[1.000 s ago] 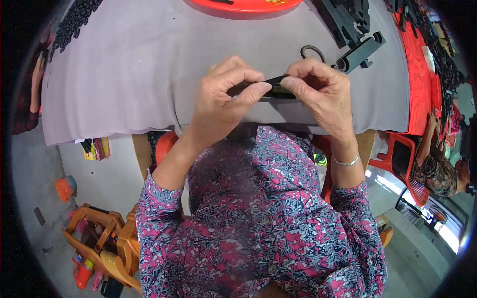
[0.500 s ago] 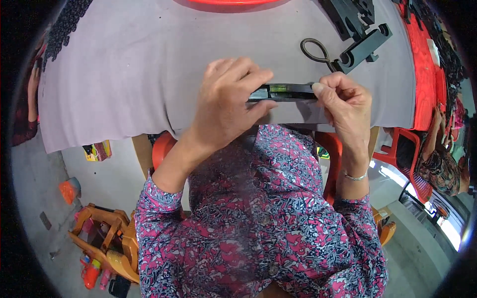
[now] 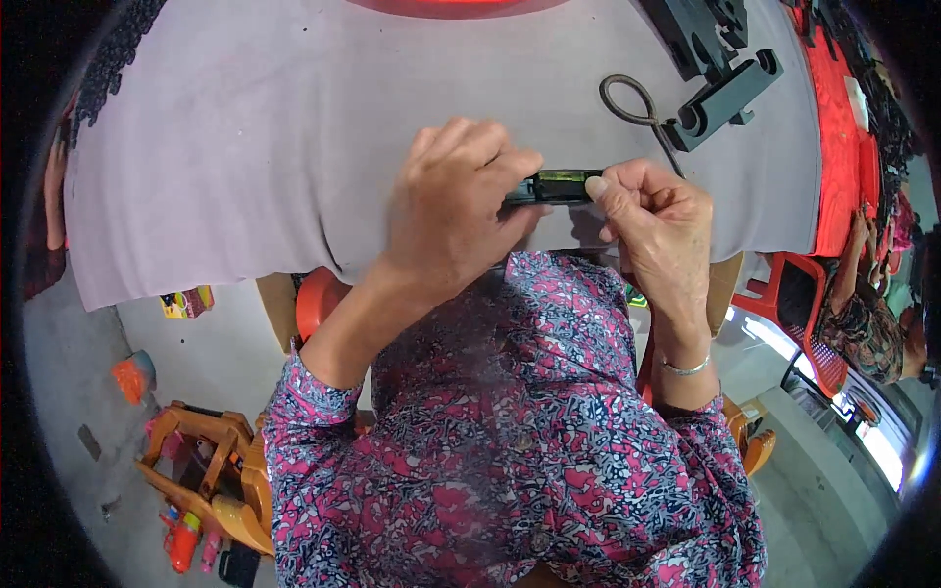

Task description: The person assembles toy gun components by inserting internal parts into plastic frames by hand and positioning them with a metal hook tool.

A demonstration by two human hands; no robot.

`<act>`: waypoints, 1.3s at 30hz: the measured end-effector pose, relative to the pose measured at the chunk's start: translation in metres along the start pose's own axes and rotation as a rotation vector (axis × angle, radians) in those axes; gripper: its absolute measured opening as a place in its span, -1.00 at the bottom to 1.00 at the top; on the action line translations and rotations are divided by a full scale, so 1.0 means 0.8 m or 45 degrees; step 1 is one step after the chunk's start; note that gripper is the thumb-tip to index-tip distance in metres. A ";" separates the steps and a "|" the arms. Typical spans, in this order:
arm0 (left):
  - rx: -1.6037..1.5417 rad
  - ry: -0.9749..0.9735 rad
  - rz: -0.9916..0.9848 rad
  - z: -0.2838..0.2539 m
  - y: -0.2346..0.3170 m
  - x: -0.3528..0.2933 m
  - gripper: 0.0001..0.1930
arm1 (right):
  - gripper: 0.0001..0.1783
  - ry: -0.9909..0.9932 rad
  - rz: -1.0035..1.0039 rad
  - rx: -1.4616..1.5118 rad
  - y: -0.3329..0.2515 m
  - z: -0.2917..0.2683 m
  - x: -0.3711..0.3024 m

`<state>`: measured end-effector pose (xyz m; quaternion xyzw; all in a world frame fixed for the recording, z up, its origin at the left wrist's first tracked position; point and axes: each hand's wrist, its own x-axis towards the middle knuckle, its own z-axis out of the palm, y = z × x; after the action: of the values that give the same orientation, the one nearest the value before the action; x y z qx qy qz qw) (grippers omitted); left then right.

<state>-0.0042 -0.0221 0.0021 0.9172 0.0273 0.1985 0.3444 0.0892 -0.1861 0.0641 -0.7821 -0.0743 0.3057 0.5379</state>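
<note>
A small dark bar-shaped part (image 3: 557, 186) with a greenish face is held level between both hands, just above the near edge of the grey-covered table (image 3: 245, 167). My left hand (image 3: 453, 211) grips its left end with curled fingers. My right hand (image 3: 655, 211) pinches its right end between thumb and forefinger; a thin bracelet circles that wrist. Most of the part's left end is hidden under my left fingers.
A dark grey bracket piece (image 3: 723, 98) and a looped metal wire (image 3: 632, 100) lie on the table at the far right. More dark parts (image 3: 706, 24) and a red tray edge (image 3: 456, 6) sit at the far edge. Red chairs and another seated person (image 3: 872, 304) are to the right.
Both hands with the part have shifted slightly right in the view. The hands have drawn apart along the part, so more of its greenish middle shows.
</note>
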 end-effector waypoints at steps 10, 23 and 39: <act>0.004 -0.015 -0.027 0.001 0.001 -0.004 -0.53 | -0.83 0.107 -0.111 -0.157 0.015 0.003 0.010; -0.117 0.129 0.038 0.002 -0.004 -0.008 -0.56 | -0.82 0.173 -0.126 -0.428 0.012 0.000 0.017; -0.258 0.117 0.123 0.002 -0.010 -0.017 -0.54 | -0.79 0.260 -0.215 -0.633 0.012 0.004 0.015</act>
<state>-0.0157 -0.0198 -0.0087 0.8678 -0.0215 0.2584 0.4239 0.0954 -0.1825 0.0497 -0.9078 -0.1574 0.1520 0.3577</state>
